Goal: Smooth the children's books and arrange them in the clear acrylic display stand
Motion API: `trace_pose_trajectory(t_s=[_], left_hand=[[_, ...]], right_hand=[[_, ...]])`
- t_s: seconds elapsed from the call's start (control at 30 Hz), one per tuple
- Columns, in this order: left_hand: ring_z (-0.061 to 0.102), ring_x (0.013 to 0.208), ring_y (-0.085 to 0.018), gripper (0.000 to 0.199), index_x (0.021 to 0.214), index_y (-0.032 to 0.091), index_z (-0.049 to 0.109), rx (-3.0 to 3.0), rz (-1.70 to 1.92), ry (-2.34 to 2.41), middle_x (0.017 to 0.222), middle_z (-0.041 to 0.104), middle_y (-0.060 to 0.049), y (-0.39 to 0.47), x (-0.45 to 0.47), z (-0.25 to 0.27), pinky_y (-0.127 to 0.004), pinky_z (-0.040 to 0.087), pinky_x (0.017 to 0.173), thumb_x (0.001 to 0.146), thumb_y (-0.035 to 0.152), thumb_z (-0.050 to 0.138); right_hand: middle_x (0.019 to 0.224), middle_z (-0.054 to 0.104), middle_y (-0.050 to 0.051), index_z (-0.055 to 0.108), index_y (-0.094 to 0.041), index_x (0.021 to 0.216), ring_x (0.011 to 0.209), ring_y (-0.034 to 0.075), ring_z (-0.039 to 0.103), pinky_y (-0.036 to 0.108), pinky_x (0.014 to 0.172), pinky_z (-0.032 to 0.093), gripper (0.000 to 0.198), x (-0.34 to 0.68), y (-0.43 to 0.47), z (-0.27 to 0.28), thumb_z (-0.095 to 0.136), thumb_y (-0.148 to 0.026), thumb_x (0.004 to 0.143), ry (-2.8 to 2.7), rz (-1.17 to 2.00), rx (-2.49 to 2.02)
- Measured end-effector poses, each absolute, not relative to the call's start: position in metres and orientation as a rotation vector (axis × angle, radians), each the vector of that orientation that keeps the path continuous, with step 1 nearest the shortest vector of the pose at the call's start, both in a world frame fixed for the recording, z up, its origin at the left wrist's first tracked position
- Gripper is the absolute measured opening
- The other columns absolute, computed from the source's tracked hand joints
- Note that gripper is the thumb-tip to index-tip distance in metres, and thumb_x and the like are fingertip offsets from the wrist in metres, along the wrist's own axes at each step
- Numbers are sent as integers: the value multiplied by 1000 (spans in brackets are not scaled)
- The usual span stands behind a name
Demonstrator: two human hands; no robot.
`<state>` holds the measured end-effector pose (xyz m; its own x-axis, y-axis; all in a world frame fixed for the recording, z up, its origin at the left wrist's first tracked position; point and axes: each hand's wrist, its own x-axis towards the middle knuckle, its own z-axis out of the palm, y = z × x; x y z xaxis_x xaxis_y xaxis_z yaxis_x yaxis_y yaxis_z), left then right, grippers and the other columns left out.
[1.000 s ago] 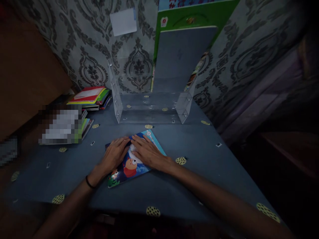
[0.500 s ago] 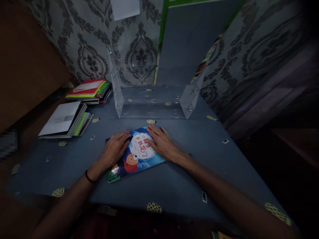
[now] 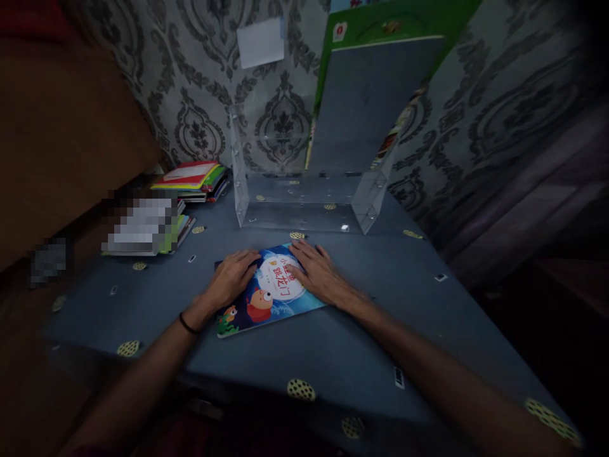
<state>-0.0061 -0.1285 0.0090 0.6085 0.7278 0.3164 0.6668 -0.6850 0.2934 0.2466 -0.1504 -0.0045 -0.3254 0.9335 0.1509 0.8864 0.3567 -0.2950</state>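
Observation:
A blue picture book (image 3: 280,282) with red Chinese lettering and a cartoon fish on its cover lies flat and slightly turned on the table. My left hand (image 3: 233,279) rests on the book's left side, fingers stretched out toward its upper edge. On the right side of the cover lies my right hand (image 3: 318,273), also flat with fingers extended. Neither hand is wrapped around the book. A dark band circles my left wrist.
Behind the book stands a clear acrylic rack (image 3: 304,216) against the patterned wall. Two stacks of books are at the left: a blurred-out one (image 3: 143,228) in front, and a colourful one (image 3: 190,181) behind. A green-edged board (image 3: 380,101) rises at the back. The table (image 3: 380,285) has a pineapple-print cover.
The camera view has shifted, so the scene sits a little further right, with more of the wall visible. Both hands stay flat on the book.

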Motion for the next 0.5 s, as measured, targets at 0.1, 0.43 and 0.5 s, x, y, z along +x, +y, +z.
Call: trace_pose_trajectory(t_s=[0.1, 0.43, 0.5], left_hand=[[63, 119, -24, 27, 124, 20, 61, 2674, 631, 1197, 129, 67, -9, -129, -6, 10, -44, 50, 105, 101, 21, 47], [62, 118, -25, 28, 124, 18, 61, 2658, 653, 1208, 127, 67, -10, -130, -6, 9, -44, 50, 106, 100, 21, 47], [63, 116, -25, 28, 124, 17, 61, 2663, 645, 1204, 126, 67, -10, -130, -6, 8, -44, 50, 105, 100, 21, 46]], right_hand=[[159, 41, 16, 44, -14, 151, 151, 30, 31, 56, 122, 25, 58, 247, -149, -5, 38, -45, 103, -2337, 221, -1609], [160, 38, 17, 45, -11, 150, 152, 29, 30, 56, 123, 22, 57, 243, -154, 5, 38, -40, 102, -2335, 268, -1657], [160, 39, 17, 45, -13, 150, 151, 29, 31, 56, 122, 23, 56, 243, -154, 5, 38, -41, 102, -2335, 266, -1650]])
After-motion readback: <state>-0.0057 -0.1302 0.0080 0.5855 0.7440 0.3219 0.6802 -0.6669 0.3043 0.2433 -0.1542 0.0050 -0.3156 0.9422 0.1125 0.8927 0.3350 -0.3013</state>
